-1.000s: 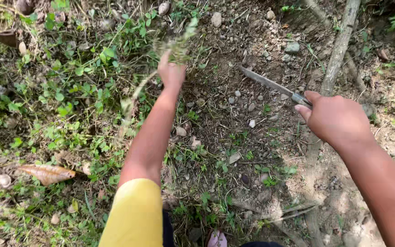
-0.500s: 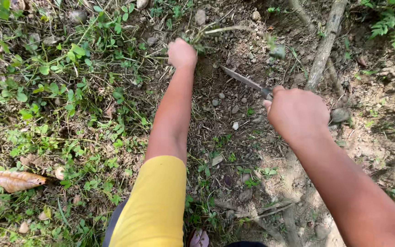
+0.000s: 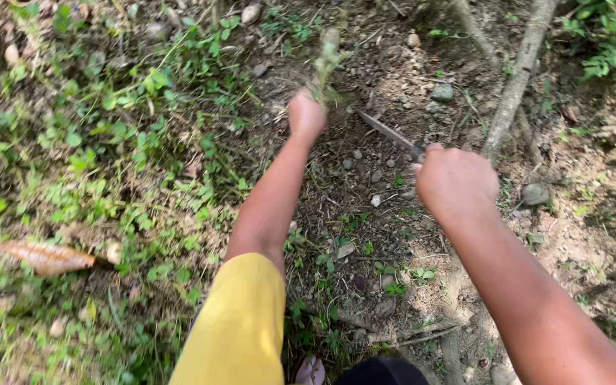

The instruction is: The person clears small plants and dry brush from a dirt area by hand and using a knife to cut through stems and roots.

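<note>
Since the earlier frame a grass tuft [image 3: 326, 64] has risen in the left hand [image 3: 306, 114], fisted around it; the right hand [image 3: 456, 182] grips the knife [image 3: 390, 132]. Best cut low, blade clear of fingers.

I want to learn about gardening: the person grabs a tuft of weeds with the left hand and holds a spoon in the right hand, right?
Not quite. The right hand holds a knife, not a spoon; the head view shows its thin blade. The left hand does grip the weeds.
</note>
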